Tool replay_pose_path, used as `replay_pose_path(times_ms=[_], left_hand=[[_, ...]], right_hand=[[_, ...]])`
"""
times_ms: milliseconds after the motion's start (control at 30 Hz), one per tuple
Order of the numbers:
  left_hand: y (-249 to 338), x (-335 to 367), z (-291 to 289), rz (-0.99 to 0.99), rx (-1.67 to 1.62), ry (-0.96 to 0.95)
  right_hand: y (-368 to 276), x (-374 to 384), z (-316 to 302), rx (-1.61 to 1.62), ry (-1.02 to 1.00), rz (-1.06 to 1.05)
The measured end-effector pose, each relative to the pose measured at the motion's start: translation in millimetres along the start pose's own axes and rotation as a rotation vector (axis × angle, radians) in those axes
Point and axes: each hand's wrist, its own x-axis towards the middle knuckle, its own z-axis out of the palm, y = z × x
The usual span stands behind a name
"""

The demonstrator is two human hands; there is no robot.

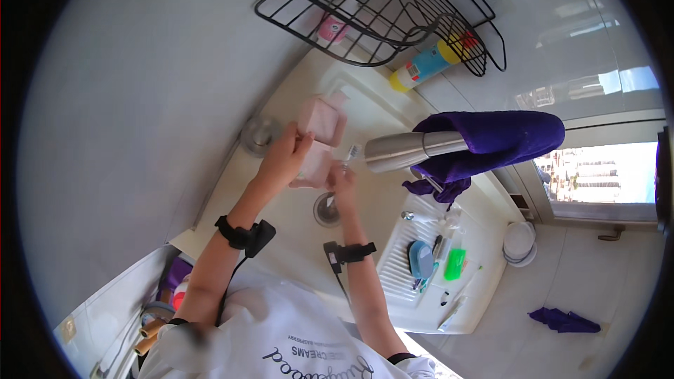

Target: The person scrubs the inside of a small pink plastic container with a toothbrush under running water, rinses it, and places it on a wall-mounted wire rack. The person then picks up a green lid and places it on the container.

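Observation:
Over the sink (393,214), my left hand (284,154) is closed on the edge of a pale pink box (323,118). The box is spread open in two square halves, one above the other. Close to its lower half, my right hand (342,181) is closed round a toothbrush (353,153). The pale bristle head sticks up past my fingers, and most of the handle is hidden. I cannot tell whether the bristles touch the box. Just right of the brush is the end of a metal faucet (393,151).
A purple cloth (505,133) drapes over the faucet. Above the sink hangs a black wire rack (379,14), with a yellow-and-blue bottle (425,64) under it. The ribbed ledge at right holds a blue brush (421,260) and a green block (455,264). A drain (326,209) lies below my hands.

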Motion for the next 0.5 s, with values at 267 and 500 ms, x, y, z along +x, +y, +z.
replay_pose_path(times_ms=[267,500], left_hand=[[2.6,0.3,-2.5,0.013,0.031,-0.015],[4.6,1.1,-1.8,0.026,0.052,-0.020]], right_hand=[[-13.4,2.8,-1.4,-0.036,-0.075,0.034],[-5.2,8.7,-5.8,-0.035,-0.143,0.033]])
